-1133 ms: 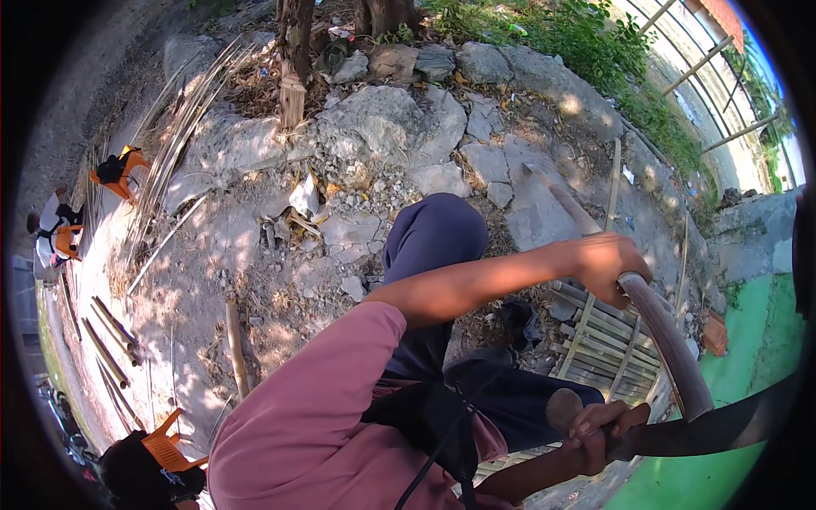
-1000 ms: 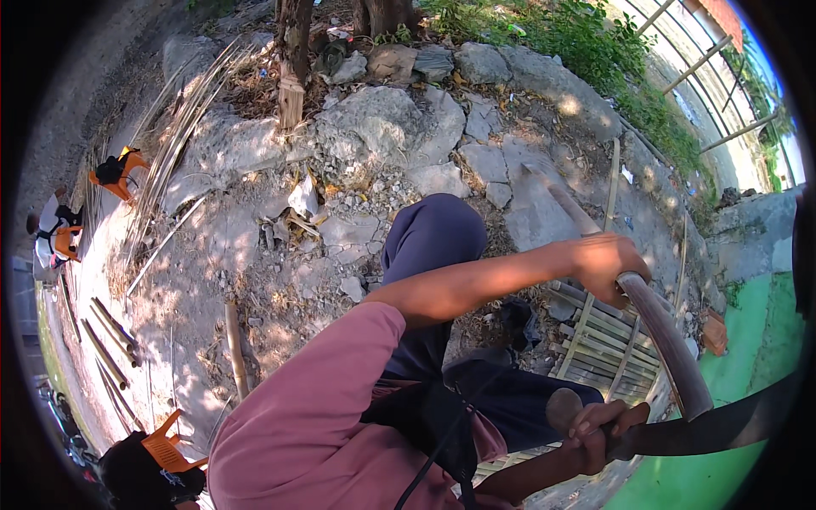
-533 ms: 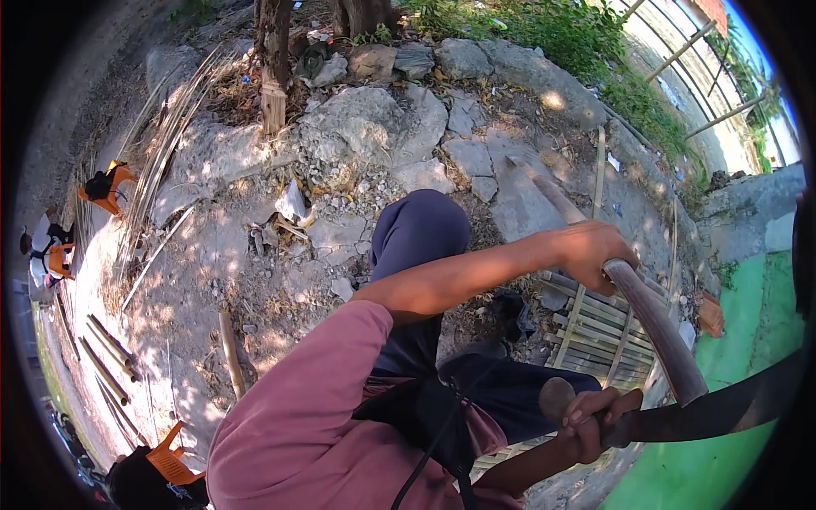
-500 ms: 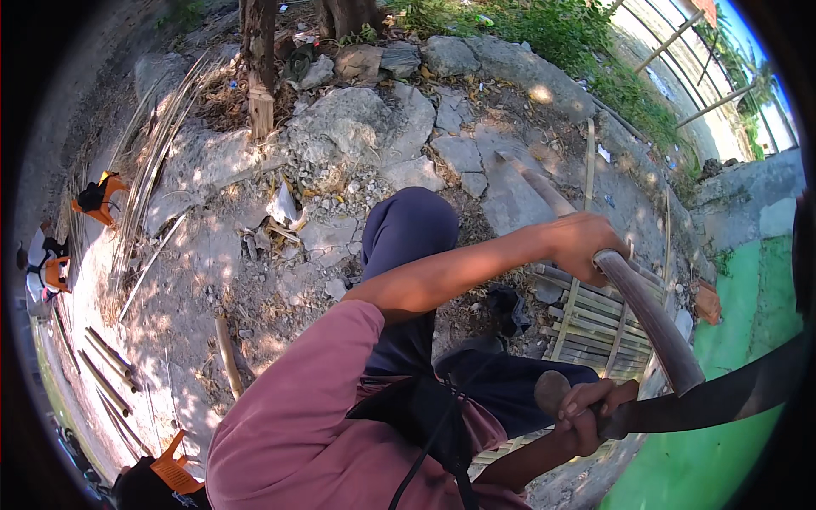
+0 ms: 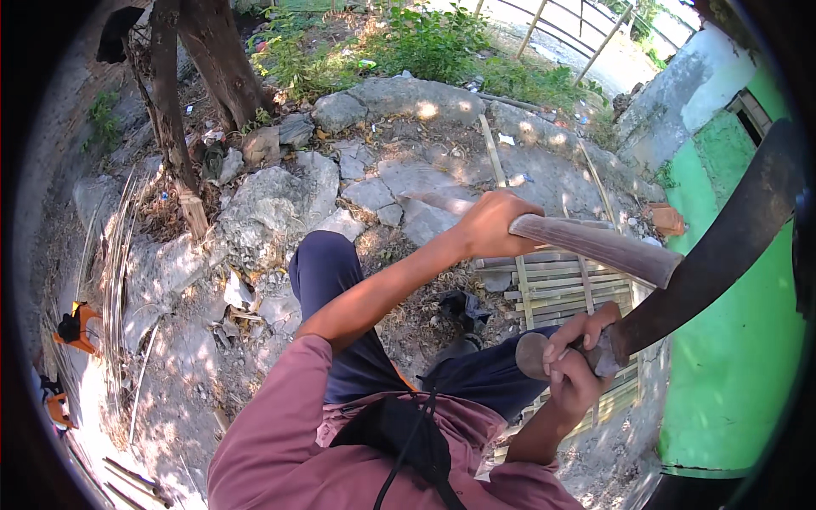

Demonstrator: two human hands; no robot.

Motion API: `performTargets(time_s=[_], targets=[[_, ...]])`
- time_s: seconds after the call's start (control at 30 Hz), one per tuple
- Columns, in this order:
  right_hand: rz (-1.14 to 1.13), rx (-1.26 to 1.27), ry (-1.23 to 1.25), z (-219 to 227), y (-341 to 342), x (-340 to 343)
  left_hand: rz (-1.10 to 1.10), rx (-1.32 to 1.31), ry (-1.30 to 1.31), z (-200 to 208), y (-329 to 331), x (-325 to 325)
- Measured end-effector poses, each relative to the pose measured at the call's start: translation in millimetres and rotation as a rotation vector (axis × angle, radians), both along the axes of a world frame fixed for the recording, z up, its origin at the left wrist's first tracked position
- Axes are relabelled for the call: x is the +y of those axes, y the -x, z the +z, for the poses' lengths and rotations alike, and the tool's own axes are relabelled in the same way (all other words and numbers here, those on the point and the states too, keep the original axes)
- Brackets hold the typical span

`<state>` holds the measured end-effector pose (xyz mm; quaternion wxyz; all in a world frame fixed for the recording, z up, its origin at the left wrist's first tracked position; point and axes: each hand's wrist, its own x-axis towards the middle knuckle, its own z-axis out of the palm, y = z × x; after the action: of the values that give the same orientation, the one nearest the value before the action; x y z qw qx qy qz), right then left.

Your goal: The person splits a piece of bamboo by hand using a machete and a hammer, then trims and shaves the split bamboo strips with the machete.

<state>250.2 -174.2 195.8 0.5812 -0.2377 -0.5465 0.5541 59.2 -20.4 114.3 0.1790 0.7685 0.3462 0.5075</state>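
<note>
My left hand [image 5: 501, 223] is wrapped round a brown wooden stick [image 5: 595, 246], which slants across my body. Its far end, beyond the hand, narrows to a point, and its thick cut end lies by the blade. In my right hand [image 5: 578, 365] is the handle of a machete [image 5: 722, 242] with a rounded wooden butt. The broad, dark, curved blade rises to the upper right. In this view the stick's end overlaps the blade's edge; whether they touch, I cannot tell.
A slatted bamboo panel [image 5: 557, 285] lies on the ground beneath my hands. To the right stands a green wall [image 5: 710, 365]. Black plastic [image 5: 463, 310] lies by my foot. Ahead are rocks [image 5: 280, 200] and tree trunks [image 5: 225, 68]; long thin strips [image 5: 115, 280] lie at left.
The machete blade has swung up from nearly level to a steep slant. The stick lies flatter than before. My view has shifted, so the surroundings sit differently; both hands keep their hold.
</note>
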Motion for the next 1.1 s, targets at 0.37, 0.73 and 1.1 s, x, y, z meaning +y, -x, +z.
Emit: performTargets(time_s=[0.37, 0.73, 1.1], targets=[[0.296, -0.172, -0.075, 160, 2, 59, 0.179, -0.142, 0.092, 117, 14, -21], [0.362, -0.233, -0.181, 171, 34, 95, 0.179, -0.394, 0.164, 131, 32, -26], [0.423, -0.074, -0.082, 201, 51, 82, 0.247, -0.354, 0.183, 136, 53, -21]])
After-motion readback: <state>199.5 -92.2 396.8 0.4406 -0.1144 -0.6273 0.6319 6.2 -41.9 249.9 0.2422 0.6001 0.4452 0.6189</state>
